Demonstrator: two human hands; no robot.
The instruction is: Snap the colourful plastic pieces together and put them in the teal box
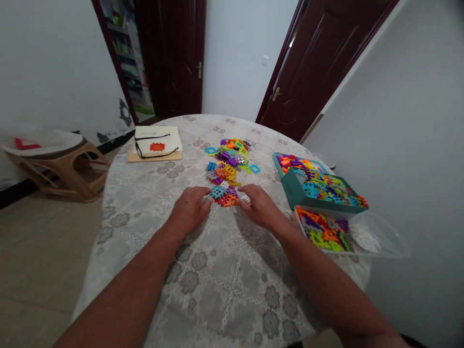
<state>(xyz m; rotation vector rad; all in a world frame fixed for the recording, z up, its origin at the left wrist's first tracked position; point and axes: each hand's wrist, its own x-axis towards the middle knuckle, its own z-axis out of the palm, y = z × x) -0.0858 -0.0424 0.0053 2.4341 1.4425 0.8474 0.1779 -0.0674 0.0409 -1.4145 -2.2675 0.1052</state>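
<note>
A narrow heap of colourful plastic interlocking pieces (229, 170) runs up the middle of the tablecloth. At its near end lie a teal lattice piece (218, 192) and red and orange pieces (228, 199). My left hand (191, 207) rests at the left side of this end, thumb and forefinger apart, fingertips by the teal piece. On the opposite side my right hand (259, 205) is curved, with its thumb and forefinger apart. A white lattice piece (245, 198) shows in that gap; whether the fingers press on it is unclear. Both hands' other fingers are largely hidden.
At right stand a green box (295, 189) and a clear plastic tub (331, 252), both filled with pieces. Eyeglasses (159, 155) and an orange-red piece (157, 147) lie on a notebook (170, 131) at left. A stool (78, 166) stands beyond the table's left edge.
</note>
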